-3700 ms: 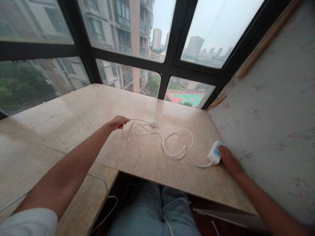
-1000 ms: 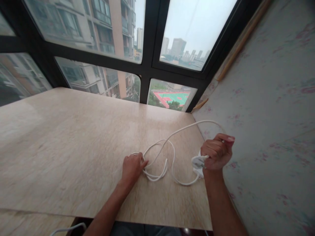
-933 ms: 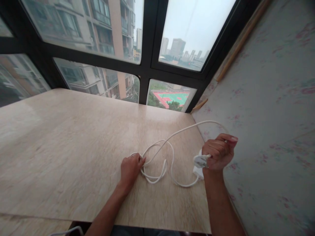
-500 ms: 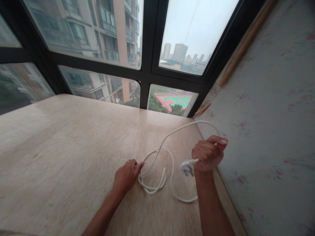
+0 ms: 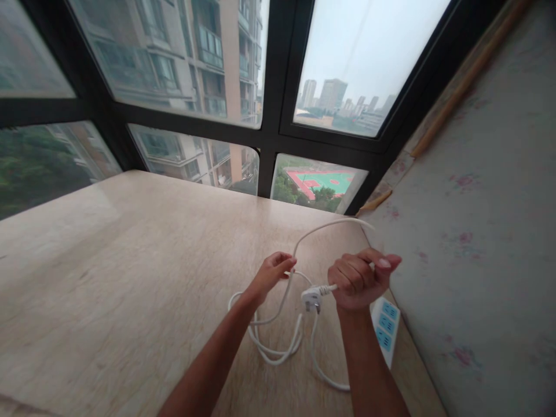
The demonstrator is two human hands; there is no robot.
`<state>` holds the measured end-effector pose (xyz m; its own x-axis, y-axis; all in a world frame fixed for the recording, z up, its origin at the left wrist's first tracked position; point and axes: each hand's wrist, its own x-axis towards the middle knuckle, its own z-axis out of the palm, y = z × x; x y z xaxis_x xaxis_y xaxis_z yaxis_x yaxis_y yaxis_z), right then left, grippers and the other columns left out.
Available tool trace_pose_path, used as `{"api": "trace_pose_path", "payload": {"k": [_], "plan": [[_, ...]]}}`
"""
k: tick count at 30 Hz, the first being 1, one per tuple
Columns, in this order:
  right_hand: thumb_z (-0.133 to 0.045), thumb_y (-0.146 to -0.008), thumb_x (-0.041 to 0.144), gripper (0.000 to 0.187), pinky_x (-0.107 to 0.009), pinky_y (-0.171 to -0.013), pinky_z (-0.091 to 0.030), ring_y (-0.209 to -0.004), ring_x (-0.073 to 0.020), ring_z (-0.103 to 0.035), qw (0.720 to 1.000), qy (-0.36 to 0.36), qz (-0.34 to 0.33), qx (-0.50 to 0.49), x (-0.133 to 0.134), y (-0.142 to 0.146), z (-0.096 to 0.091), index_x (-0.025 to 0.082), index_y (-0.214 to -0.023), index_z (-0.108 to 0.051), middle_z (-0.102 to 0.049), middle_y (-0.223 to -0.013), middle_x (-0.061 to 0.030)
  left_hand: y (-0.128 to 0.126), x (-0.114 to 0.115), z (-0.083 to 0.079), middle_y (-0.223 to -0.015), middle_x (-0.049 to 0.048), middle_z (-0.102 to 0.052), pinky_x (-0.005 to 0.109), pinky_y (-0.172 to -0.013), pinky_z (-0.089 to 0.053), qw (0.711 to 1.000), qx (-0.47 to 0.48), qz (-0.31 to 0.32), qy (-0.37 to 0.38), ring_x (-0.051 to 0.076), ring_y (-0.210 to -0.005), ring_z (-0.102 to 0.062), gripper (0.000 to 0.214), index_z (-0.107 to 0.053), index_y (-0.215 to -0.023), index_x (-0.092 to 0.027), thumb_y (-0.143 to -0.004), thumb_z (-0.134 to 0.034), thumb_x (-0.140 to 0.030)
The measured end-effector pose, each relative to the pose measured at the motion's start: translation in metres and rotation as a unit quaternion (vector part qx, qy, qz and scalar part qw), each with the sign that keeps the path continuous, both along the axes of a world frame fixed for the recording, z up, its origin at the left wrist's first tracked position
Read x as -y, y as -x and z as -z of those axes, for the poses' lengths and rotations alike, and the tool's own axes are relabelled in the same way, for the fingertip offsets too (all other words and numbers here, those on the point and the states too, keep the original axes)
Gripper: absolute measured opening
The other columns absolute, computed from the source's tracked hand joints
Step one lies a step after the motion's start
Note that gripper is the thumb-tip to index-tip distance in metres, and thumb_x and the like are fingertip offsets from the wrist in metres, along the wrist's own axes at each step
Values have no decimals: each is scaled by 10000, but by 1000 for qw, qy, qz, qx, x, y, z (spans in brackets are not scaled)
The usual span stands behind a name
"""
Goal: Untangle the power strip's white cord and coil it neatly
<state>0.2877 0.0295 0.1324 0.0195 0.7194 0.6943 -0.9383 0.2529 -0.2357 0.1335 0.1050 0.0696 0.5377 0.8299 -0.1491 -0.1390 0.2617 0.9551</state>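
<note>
A white power cord lies in loose loops on the stone-look sill, with one length arching up toward the wall. My right hand is closed around the cord just behind its plug, whose metal pins face down. My left hand pinches a raised stretch of the cord between thumb and fingertips. Partly behind my right forearm lies a white power strip with light-blue sockets.
The marble-patterned sill runs up to dark window frames. On the right stands a wall with flowered paper, its wooden trim peeling near the corner.
My left hand has risen off the sill and moved right and away from me along the cord. My right hand keeps its hold. The power strip has come into view.
</note>
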Motion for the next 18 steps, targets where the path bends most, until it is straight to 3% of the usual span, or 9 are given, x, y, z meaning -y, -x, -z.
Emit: {"api": "trace_pose_path", "payload": {"k": [4, 7, 10, 13, 18], "plan": [[-435, -911, 640, 468, -196, -323, -120, -314, -52, 3, 982, 74, 170, 44, -1, -4, 2, 280, -753, -689, -99, -389, 128, -3, -4, 5, -636, -10, -537, 227, -556, -397, 992, 83, 46, 89, 93, -557, -508, 373, -535, -697, -156, -694, -749, -461], [-443, -894, 661, 554, -232, -343, -100, -356, -73, 43, 924, 180, 327, 80, -2, -2, -1, 262, -528, -561, -13, -393, 110, -2, -3, -5, -702, 13, -576, 233, -572, -421, 978, 123, 75, 151, 111, -608, -548, 362, -542, -723, -156, -710, -738, -460], [-427, -904, 639, 645, -258, -388, -122, -388, -93, 10, 860, 247, 430, 120, -6, 5, -7, 212, -435, -308, -39, -389, 87, -3, -1, -17, -809, 53, -616, 264, -627, -466, 960, 166, 112, 195, 141, -700, -586, 372, -596, -804, -152, -778, -666, -517], [-454, -908, 579, 646, -274, -443, -210, -399, -100, -69, 834, 271, 467, 115, -11, 15, -10, 190, -478, -168, -124, -381, 71, -9, 2, -24, -819, 53, -613, 312, -705, -505, 948, 239, 106, 183, 149, -733, -584, 365, -644, -871, -154, -764, -706, -497], [-476, -918, 474, 621, -298, -563, -327, -441, -114, -158, 842, 289, 447, 85, -16, 27, -5, 170, -482, -156, -173, -381, 55, -25, 8, -33, -878, 26, -631, 255, -679, -485, 934, 335, -25, 123, 126, -759, -595, 280, -644, -854, -165, -741, -765, -391]]}}
